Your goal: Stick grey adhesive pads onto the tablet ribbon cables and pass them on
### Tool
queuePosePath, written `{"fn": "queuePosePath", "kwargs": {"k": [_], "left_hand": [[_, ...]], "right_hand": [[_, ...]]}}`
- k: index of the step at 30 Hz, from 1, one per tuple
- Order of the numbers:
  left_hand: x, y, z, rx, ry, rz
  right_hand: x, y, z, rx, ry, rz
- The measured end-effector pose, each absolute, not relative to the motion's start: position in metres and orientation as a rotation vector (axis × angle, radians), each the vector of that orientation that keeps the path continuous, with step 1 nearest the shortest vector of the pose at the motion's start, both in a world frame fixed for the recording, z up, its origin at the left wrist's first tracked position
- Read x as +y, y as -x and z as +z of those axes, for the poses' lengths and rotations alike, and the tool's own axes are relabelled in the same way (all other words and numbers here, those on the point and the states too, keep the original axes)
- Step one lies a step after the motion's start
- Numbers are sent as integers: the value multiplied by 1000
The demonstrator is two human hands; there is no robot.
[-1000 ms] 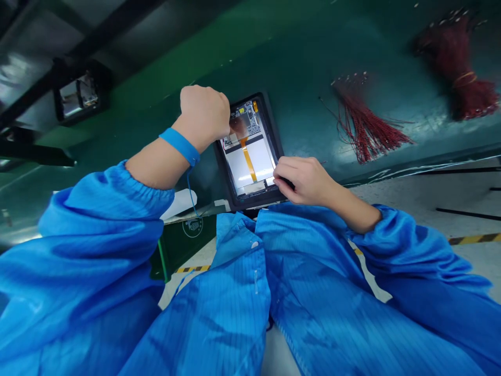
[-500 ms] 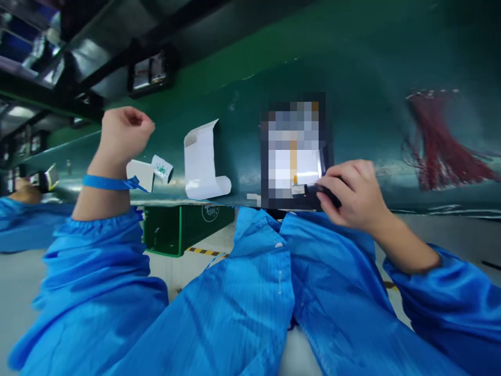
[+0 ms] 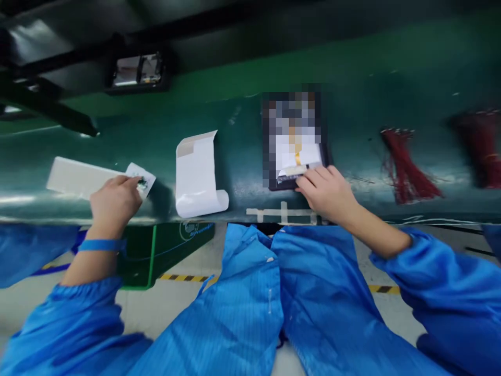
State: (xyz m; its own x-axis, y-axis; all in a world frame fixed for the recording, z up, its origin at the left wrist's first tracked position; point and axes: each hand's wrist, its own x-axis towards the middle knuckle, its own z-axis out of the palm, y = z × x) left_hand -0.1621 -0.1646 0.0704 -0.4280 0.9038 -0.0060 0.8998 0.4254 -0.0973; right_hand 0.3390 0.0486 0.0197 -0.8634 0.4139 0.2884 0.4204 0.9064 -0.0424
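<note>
My left hand [image 3: 116, 206] is lowered over a small white sheet [image 3: 135, 171] that bears tiny green pieces [image 3: 143, 183]. Its fingertips are pinched together at those pieces; whatever is between them is too small to make out. A long white strip or box [image 3: 80, 177] lies beside and partly under this hand. My right hand [image 3: 327, 192] grips the lower right corner of a black-framed device [image 3: 290, 184], fingers curled over its edge. Inside the device are white blocks [image 3: 305, 152] and a yellow-orange strip [image 3: 298, 158]; its upper part is blurred out.
A curled white sheet [image 3: 198, 175] lies between my hands on the green bench [image 3: 242, 136]. Bundles of dark red wires [image 3: 409, 167] rest to the right. Another black-framed device [image 3: 139, 70] sits at the back left. Below the bench edge stands a green bin [image 3: 172, 253].
My left hand has come down from a raised fist to the small white sheet with green pieces. My right hand has shifted slightly along the device's lower right corner. The view has moved.
</note>
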Motion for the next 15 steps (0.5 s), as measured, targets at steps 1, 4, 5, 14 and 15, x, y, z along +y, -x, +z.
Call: {"fn": "queuePosePath", "kwargs": {"k": [1, 4, 5, 14, 15], "left_hand": [[-166, 162, 71, -2608, 1615, 70], [-161, 157, 72, -2610, 1468, -172], [-155, 153, 75, -2598, 1454, -251], [0, 158, 109, -2405, 1641, -240], [24, 168, 106, -2400, 1692, -194]], "right_hand": [[70, -331, 18, -2769, 695, -19], [146, -304, 17, -2739, 843, 3], [171, -294, 19, -2723, 889, 2], [194, -182, 37, -2461, 1035, 187], [185, -174, 33, -2507, 904, 212]]}}
